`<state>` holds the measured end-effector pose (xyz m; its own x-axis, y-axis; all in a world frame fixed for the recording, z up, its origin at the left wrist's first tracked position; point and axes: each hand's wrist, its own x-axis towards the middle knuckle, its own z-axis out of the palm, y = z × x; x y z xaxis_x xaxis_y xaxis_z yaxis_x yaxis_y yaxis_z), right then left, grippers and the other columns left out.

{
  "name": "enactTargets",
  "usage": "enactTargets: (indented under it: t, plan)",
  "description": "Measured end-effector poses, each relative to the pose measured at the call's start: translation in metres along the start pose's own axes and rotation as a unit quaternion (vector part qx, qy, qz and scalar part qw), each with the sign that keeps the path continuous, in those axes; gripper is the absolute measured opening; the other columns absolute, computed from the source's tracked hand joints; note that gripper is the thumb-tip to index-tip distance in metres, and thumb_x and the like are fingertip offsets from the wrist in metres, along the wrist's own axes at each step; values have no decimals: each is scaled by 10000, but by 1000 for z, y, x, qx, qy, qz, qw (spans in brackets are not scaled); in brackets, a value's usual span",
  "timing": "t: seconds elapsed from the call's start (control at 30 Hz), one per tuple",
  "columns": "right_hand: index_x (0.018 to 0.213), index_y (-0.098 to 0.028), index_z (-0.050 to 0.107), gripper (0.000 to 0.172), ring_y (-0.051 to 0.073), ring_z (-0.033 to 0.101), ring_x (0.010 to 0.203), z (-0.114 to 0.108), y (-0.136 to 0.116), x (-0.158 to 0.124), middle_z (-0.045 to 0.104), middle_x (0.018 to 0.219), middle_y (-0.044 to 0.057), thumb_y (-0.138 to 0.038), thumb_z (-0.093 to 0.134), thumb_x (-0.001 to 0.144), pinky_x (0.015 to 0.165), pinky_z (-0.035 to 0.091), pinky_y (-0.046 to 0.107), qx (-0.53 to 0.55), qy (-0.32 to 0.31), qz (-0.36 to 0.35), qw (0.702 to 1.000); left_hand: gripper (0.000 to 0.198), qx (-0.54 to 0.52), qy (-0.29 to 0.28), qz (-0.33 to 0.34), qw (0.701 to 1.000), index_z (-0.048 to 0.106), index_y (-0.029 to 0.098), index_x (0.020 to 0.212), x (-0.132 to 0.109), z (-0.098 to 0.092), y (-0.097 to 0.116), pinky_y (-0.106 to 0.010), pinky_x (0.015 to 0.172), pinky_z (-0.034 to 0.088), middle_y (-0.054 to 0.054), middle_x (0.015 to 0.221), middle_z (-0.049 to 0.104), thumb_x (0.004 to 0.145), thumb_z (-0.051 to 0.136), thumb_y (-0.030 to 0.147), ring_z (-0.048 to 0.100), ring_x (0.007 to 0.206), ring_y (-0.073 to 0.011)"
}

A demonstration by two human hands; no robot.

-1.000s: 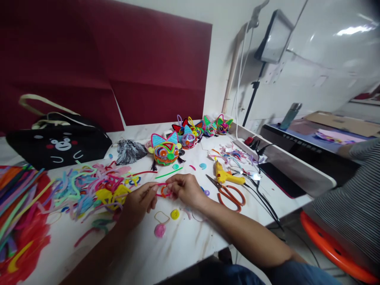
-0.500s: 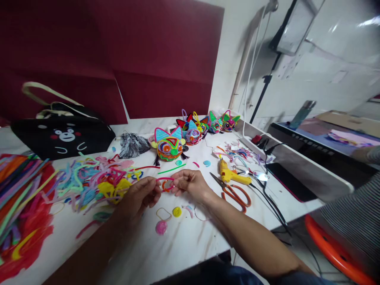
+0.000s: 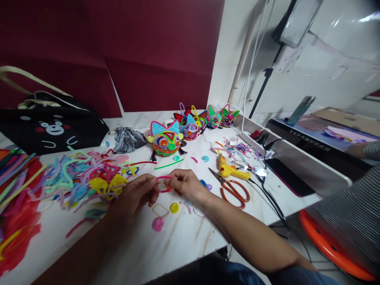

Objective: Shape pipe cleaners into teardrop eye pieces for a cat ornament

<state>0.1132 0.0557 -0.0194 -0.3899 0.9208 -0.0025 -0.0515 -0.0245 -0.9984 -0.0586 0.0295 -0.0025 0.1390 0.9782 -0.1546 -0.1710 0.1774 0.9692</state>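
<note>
Both my hands meet over the white table (image 3: 184,241), just above its surface. My left hand (image 3: 135,196) and my right hand (image 3: 184,184) each pinch an end of a small pink pipe-cleaner loop (image 3: 163,184) that has an orange curl inside it. Under my hands lie a pink coil (image 3: 158,224), a thin yellow loop (image 3: 160,209) and a yellow coil (image 3: 174,207). Orange-handled scissors (image 3: 234,190) and a yellow glue gun (image 3: 230,171) lie to the right of my right hand.
A heap of bent pipe cleaners (image 3: 86,178) and straight bundles (image 3: 14,186) cover the left side. Several colourful cat-eared heads (image 3: 166,142) stand at the back, with a grey tuft (image 3: 127,139) and a black bear bag (image 3: 50,128). Cables (image 3: 267,202) trail right. A person in stripes (image 3: 356,213) sits at right.
My hands have stayed together on the pink loop, turning it slightly. The view has shifted a little, so the table things sit further left and lower.
</note>
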Motion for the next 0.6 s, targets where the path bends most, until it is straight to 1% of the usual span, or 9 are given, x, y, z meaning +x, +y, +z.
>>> enactTargets:
  t: [0.1,0.17,0.23,0.27,0.37,0.43,0.5,0.53,0.6]
  plan:
    - [682,-173,601,90,48,405,503,1,1,-2,527,576,-77,-165,689,698,470,284,182,-8,18,-12,1000,337,-1,11,-1,1000,601,151,719,1,0,0,-158,348,307,35,553,596,662,801,416,474,395,-62]
    - [710,-176,594,93,51,434,497,1,0,-2,571,602,-70,-143,676,682,471,301,182,-2,10,-8,1000,344,-3,10,-1,1000,593,149,704,1,0,0,-160,338,292,37,543,588,651,800,418,460,377,-59]
    - [774,-179,602,115,55,448,453,1,-3,-3,618,611,-57,-171,679,689,445,310,188,46,-14,9,999,334,-7,8,0,1000,589,148,704,1,-1,0,-162,336,291,32,549,589,655,793,409,464,376,-62]
    - [814,-176,615,154,55,452,435,0,-4,-3,640,621,-48,-189,699,686,435,316,189,84,-28,19,996,324,-10,7,0,1000,587,149,708,1,-2,0,-162,336,294,30,555,591,664,786,401,471,382,-65]
    - [912,-158,661,315,54,491,436,-2,-8,-2,661,643,-34,-250,802,646,445,369,188,213,-68,54,973,296,-27,10,-1,1000,581,153,720,1,-5,1,-158,338,302,33,566,586,689,769,379,478,392,-66]
    - [912,-145,688,350,65,534,464,-3,-9,-2,652,639,-27,-316,833,643,471,413,195,268,-87,71,957,295,-38,17,2,999,573,156,717,1,-7,1,-154,340,305,40,567,580,694,770,373,472,391,-60]
    - [886,-140,709,338,74,555,482,-2,-8,-1,643,629,-19,-349,830,651,484,431,201,295,-91,79,948,298,-38,19,4,999,570,156,715,2,-8,1,-152,343,312,39,572,584,693,775,371,475,394,-59]
    - [870,-139,718,323,76,556,485,-2,-7,0,644,628,-13,-342,828,644,485,434,205,293,-86,78,949,300,-35,19,3,999,571,155,716,2,-8,1,-153,344,316,36,573,586,691,777,372,480,395,-62]
    - [841,-142,730,287,84,553,492,0,-5,0,654,638,1,-313,813,627,483,432,215,249,-50,54,966,298,-25,18,2,1000,579,154,721,2,-8,0,-157,342,320,31,571,588,689,776,375,482,393,-66]
